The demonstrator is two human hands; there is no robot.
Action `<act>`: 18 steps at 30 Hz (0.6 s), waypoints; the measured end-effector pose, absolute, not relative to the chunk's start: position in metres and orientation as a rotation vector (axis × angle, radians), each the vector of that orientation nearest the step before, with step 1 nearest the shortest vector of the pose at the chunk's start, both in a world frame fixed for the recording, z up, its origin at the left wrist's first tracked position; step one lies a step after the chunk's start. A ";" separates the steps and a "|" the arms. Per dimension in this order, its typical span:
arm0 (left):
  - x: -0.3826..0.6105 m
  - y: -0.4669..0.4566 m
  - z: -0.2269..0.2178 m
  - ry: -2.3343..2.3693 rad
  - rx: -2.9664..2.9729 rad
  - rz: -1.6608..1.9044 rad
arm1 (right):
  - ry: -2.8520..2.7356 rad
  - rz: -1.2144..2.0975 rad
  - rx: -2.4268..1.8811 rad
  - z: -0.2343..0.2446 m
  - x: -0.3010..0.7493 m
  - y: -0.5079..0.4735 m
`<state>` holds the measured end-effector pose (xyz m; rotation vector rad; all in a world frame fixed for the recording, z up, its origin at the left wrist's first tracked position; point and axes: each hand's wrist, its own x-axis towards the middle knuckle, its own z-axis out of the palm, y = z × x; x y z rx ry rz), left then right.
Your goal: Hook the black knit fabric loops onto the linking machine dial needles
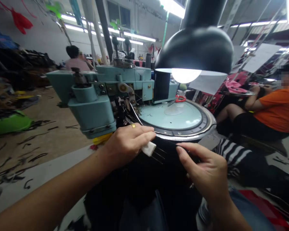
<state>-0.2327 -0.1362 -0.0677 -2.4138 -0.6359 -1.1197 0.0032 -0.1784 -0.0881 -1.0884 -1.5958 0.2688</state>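
Black fabric (172, 163) hangs below the toothed ring (183, 138); before the ring, the right hand (205, 170) pinches the fabric's edge, seemingly for tautness, and the left hand (125, 141) grips a white pronged tool (149, 149). Above the ring, a lamp (195, 48) gives light.

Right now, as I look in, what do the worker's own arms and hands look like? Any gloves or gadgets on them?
Both are bare, with no gloves, cables or markings visible. The left hand wears a gold-coloured ring; no ring shows on the right hand. No sleeve, watch or bracelet shows on the visible forearms.
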 end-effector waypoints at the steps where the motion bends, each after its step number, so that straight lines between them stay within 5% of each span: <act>1: -0.232 -0.136 -0.068 -0.634 -2.398 -1.117 | -1.595 0.256 -1.097 -0.089 0.003 -0.178; 18: -0.233 -0.128 -0.074 -0.604 -2.451 -1.288 | -1.679 0.054 -1.022 -0.095 0.020 -0.177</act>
